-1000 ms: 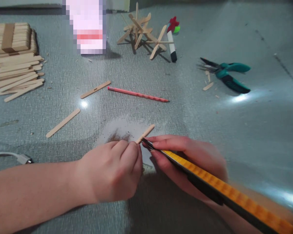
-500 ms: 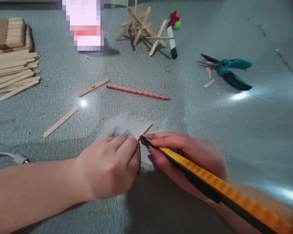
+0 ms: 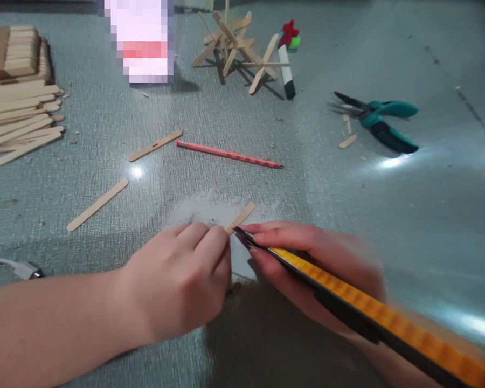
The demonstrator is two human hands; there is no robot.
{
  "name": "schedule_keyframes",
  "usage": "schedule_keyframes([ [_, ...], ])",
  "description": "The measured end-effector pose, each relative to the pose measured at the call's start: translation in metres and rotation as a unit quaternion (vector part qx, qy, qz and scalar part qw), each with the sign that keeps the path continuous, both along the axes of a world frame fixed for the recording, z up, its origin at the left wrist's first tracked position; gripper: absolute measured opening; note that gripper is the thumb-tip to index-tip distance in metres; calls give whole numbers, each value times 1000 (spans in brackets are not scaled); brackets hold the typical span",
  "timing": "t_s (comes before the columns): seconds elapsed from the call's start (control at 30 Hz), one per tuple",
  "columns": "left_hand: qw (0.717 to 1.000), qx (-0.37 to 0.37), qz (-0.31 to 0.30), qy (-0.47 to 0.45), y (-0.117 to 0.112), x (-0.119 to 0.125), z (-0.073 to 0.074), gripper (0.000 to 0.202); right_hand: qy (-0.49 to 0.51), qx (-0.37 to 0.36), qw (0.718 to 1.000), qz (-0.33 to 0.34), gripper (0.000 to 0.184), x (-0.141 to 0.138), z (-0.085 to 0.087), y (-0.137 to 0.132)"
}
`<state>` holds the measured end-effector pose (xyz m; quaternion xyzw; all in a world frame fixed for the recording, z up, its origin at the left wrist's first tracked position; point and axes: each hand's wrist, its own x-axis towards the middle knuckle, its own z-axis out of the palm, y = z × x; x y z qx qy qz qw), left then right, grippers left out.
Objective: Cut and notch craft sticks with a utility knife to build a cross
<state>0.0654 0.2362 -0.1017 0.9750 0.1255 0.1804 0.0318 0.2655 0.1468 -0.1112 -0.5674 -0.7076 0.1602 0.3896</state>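
My left hand (image 3: 181, 280) is closed in a pinch on a short wooden craft stick (image 3: 241, 217) and presses it against the grey table (image 3: 234, 129). Only the stick's far end shows past my fingers. My right hand (image 3: 307, 269) is wrapped round a yellow and black utility knife (image 3: 355, 310). The knife's tip touches the stick right beside my left fingertips. A pale scuffed patch with dark specks lies under the stick.
Two loose sticks (image 3: 97, 204) (image 3: 155, 146) and a pink pencil (image 3: 228, 154) lie beyond my hands. A stack of sticks (image 3: 16, 91) sits far left, a stick structure (image 3: 236, 46) and marker (image 3: 286, 70) at the back, teal pliers (image 3: 378, 121) to the right. A cable end (image 3: 12, 267) lies near my left arm.
Both hands stay on the stick and knife. The view has shifted slightly, and my right hand is a little blurred by motion.
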Motion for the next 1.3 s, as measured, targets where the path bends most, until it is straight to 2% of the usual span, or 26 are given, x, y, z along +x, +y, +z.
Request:
schedule_keyframes([
  [0.13,999,-31,11,14,0,2,1,20,0,-9,1000,-11,23,2,-1,1],
  [0.53,994,-103,17,35,1,1,2,21,11,-7,1000,15,25,0,-1,6],
  [0.83,997,-72,-7,17,3,2,0,19,9,-6,1000,29,23,-1,-1,7],
  [1.07,998,-65,-3,4,1,4,-2,18,25,-11,998,58,28,-2,4,11],
  [1.3,994,-100,47,18,-5,9,0,22,54,5,997,63,26,-1,1,11],
])
